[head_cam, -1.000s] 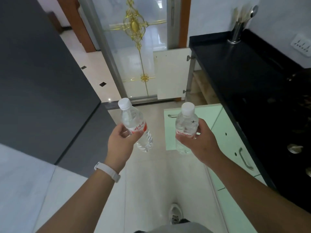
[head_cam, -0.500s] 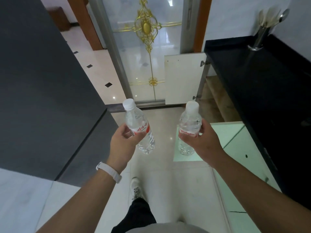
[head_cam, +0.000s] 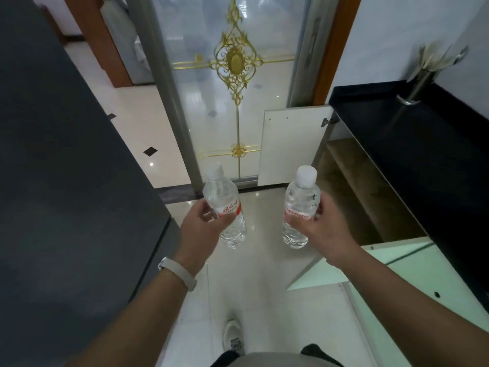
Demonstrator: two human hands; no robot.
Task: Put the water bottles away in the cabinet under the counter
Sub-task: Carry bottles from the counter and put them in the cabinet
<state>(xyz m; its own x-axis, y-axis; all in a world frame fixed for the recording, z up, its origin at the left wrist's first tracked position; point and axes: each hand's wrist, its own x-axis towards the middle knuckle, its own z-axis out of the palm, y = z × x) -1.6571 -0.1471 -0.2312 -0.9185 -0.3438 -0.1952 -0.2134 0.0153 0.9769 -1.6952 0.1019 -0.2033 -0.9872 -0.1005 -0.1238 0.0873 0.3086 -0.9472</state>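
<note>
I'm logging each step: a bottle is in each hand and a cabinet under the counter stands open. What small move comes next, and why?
Probably carry the right bottle down and right into the open cabinet. The right hand grips it nearest the opening, the white door is swung clear, and the left hand holds the left bottle farther off.

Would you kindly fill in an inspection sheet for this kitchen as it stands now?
Surface: black counter, utensil holder at its far end.
Job's things: left bottle and right bottle, capped, held above the floor; cabinet open, white door swung out.
Clutter: nothing seen.
Hands: left hand grips left bottle; right hand grips right bottle.
Cables: nothing seen.
Surroundings: tiled floor, glass door with gold ornament, dark grey panel on the left.
</note>
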